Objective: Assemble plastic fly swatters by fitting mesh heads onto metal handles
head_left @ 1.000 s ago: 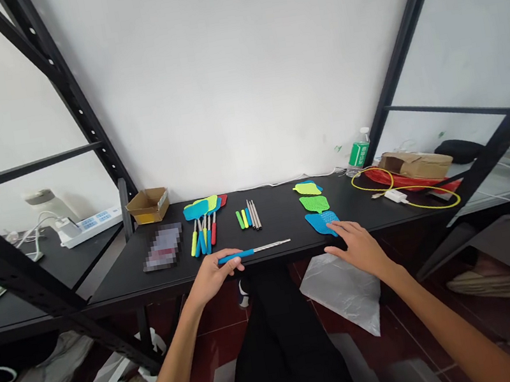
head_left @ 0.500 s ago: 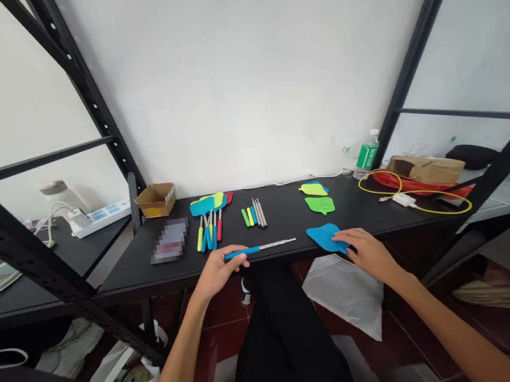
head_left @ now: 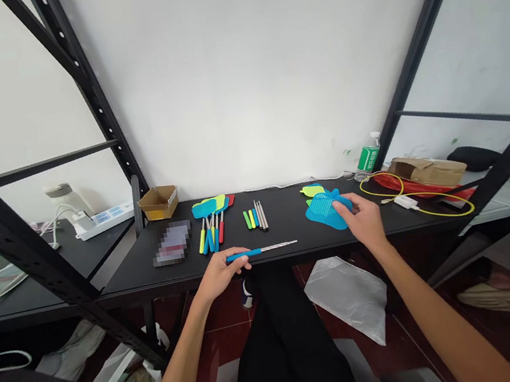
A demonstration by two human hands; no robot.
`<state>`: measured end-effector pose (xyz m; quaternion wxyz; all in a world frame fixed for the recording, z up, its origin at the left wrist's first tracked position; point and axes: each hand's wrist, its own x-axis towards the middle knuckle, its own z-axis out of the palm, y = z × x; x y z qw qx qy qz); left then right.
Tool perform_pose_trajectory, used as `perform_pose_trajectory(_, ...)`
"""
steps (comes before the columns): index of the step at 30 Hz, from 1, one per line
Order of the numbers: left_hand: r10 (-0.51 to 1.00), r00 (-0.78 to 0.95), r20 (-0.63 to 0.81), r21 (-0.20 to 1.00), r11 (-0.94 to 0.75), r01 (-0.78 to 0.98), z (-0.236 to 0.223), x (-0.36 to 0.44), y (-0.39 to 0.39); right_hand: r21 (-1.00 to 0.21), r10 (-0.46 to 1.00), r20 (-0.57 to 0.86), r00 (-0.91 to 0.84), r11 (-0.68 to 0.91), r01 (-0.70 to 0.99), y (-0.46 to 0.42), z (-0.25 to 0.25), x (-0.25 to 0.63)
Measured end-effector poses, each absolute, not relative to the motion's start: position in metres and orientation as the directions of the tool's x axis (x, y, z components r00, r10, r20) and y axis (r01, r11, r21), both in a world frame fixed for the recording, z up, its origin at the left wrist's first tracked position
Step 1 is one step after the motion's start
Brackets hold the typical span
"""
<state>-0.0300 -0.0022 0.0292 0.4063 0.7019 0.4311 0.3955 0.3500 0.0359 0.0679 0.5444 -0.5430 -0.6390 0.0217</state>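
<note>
A bright blue fly swatter head [head_left: 325, 212] with a square-grid mesh pattern sits right of centre; at lower centre, a silver metal rod [head_left: 278, 246] has a blue sleeve, both above a matte black tabletop [head_left: 124, 284].

We are getting bright, even light on the white wall [head_left: 256, 74], dim shadow beneath the tabletop [head_left: 290, 230], wide-angle bending in the steel uprights [head_left: 89, 94] at the edges, and one pixelated patch [head_left: 172, 243].

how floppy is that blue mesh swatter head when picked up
The blue mesh swatter head is probably light and fairly flexible, since it looks like thin plastic full of small holes. Held at one side by the right hand, its free edge may flex slightly, though it probably won't droop like cloth.
</note>
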Motion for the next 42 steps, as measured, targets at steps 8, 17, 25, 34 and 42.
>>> perform_pose_trajectory(8,0.924,0.322,0.207,0.911,-0.302,0.280,0.031,-0.029,-0.004,-0.623,0.849,0.527,0.031,0.361,0.694,0.052,0.006,0.320)
perform_pose_trajectory(17,0.920,0.327,0.215,0.911,-0.309,0.272,0.029,-0.030,-0.002,-0.557,0.857,0.515,0.026,0.311,0.770,0.056,0.001,0.325)
perform_pose_trajectory(25,0.927,0.314,0.204,0.917,-0.293,0.271,0.028,-0.030,-0.001,-0.560,0.880,0.475,0.008,0.295,0.774,0.053,-0.010,0.325)
perform_pose_trajectory(34,0.933,0.296,0.204,0.912,-0.291,0.290,0.030,-0.030,-0.003,-0.818,0.909,0.417,0.016,0.368,0.443,0.056,-0.005,0.330)
perform_pose_trajectory(42,0.937,0.286,0.200,0.916,-0.283,0.284,0.032,-0.029,-0.004,-0.937,0.942,0.320,0.104,0.299,0.181,0.059,0.000,0.333)
